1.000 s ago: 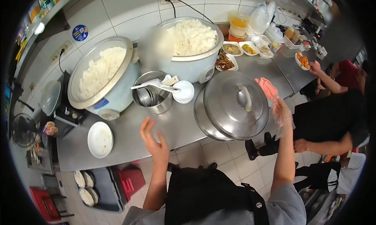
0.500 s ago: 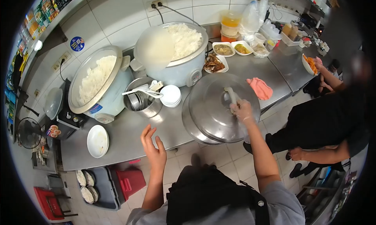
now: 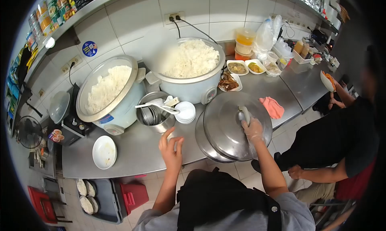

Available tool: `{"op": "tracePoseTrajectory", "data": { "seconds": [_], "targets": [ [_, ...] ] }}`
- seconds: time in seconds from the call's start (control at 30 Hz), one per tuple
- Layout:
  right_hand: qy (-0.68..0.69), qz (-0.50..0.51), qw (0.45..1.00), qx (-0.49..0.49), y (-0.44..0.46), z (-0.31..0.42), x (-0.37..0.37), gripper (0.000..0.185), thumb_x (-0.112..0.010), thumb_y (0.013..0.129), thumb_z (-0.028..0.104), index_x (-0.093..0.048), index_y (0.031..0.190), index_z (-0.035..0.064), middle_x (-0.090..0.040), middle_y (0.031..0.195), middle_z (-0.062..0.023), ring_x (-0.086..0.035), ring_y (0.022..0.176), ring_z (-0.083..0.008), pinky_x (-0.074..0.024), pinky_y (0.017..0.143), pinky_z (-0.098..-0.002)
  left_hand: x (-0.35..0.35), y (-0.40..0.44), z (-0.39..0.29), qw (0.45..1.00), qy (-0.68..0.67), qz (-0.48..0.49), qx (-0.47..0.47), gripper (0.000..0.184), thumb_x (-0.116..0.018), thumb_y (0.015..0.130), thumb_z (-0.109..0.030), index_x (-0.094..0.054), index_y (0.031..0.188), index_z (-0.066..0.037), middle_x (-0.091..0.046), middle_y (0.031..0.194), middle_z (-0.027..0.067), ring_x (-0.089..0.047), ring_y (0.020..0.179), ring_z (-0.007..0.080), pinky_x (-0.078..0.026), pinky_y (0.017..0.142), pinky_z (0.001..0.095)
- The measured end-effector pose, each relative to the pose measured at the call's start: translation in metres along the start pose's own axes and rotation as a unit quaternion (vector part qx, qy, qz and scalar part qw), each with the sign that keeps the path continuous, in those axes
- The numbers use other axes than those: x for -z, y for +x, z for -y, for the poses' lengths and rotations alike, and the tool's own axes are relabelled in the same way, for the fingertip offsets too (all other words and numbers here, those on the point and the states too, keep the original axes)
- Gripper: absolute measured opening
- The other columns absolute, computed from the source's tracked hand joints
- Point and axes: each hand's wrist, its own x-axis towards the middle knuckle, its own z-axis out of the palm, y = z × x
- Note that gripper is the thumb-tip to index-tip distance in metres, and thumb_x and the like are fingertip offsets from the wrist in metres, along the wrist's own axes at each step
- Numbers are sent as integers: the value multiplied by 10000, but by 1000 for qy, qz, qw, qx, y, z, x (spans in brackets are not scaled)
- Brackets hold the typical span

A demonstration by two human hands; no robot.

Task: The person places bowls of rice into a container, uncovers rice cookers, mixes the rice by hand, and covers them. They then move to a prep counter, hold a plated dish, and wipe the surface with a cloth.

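My right hand [image 3: 253,131], in a clear plastic glove, grips the pale handle of a large domed metal lid [image 3: 223,126]. Under and beside this lid, another round metal rim [image 3: 204,140] shows; what the lid covers is hidden. My left hand [image 3: 172,152] is raised above the counter's front edge, holding nothing, its fingers bent and the thumb apart. Beyond it stand a metal pot [image 3: 161,126] with ladles and white spoons, and a stack of small white bowls [image 3: 185,111]. A pink cloth [image 3: 272,107] lies right of the lid.
Two big rice cookers [image 3: 189,88] full of rice stand open along the wall. Dishes of food [image 3: 255,67] and stacked tubs [image 3: 244,42] are at the back. A white plate [image 3: 104,152] lies left. At right, another person [image 3: 329,130] holds a plate of orange food [image 3: 328,80].
My view has shifted, so the counter appears lower and further right. My left hand's fingers have bent toward its thumb. My right hand stays at the lid's handle. The other person's plate has tilted.
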Motion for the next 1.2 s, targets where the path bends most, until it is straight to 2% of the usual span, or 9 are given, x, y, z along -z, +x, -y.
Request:
{"op": "tracePoseTrajectory", "data": {
  "seconds": [0.17,0.27,0.5,0.8,0.9,0.97,1.0,1.07,1.2],
  "targets": [
    [12,25,1000,14,2,-2,1,419,-618,837,384,-626,935,-23,-616,901,-245,-588,866,-411,-446,797,-482,10,-8,20,997,-17,-22,67,198,-580,893,-106,-627,1065,-20,-582,1190,132,-522,1118,321,-369,964,416],
    [-4,27,1000,6,2,-2,-1,421,-604,850,384,-620,965,-21,-615,905,-246,-588,875,-413,-446,803,-478,5,-11,26,999,-15,-19,44,258,-552,901,-89,-575,1146,-9,-582,1192,147,-531,1107,329,-373,960,416],
    [-14,26,999,-14,2,6,2,402,-574,867,392,-604,913,-6,-604,927,-249,-594,880,-406,-451,808,-481,-5,-8,17,999,-8,-12,35,259,-556,890,-76,-572,1141,-17,-592,1172,155,-539,1098,324,-373,959,412],
    [-6,40,999,-36,-1,11,9,420,-559,868,383,-597,1002,-13,-609,977,-256,-594,912,-421,-449,825,-486,-8,-28,19,997,-2,10,74,262,-561,860,-46,-581,1121,-30,-588,1174,151,-526,1119,320,-366,960,417],
    [-23,36,998,-35,0,9,6,424,-556,866,386,-593,1010,-11,-608,988,-254,-594,923,-417,-452,831,-482,-8,-46,36,979,124,106,123,274,-577,874,-140,-597,1125,-32,-590,1175,152,-506,1166,318,-302,1031,518],
    [-21,40,998,-38,1,8,4,429,-561,860,389,-587,1025,-6,-608,991,-250,-591,933,-416,-454,834,-480,-18,-68,58,905,324,265,79,360,-598,856,-291,-634,1127,-57,-570,1229,162,-466,1228,326,-131,1060,664],
    [-22,39,998,-40,0,7,3,429,-561,860,389,-587,1025,-6,-608,991,-250,-591,933,-416,-454,834,-480,-18,-73,62,905,323,266,77,360,-598,856,-291,-634,1127,-57,-570,1229,162,-466,1228,326,-131,1060,664],
    [-23,29,999,-16,0,5,2,432,-562,859,386,-583,1028,-11,-608,980,-251,-588,935,-419,-452,837,-481,-17,-74,56,815,325,463,129,480,-593,828,-389,-644,1105,1,-487,1337,234,-383,1306,368,44,1034,730],
    [-22,24,999,-18,-3,7,2,430,-563,858,376,-578,1029,-18,-603,976,-257,-586,930,-425,-451,837,-485,-32,-97,72,848,316,415,93,512,-595,819,-408,-656,1065,37,-515,1283,278,-393,1296,367,58,1038,722]
  ]
}}
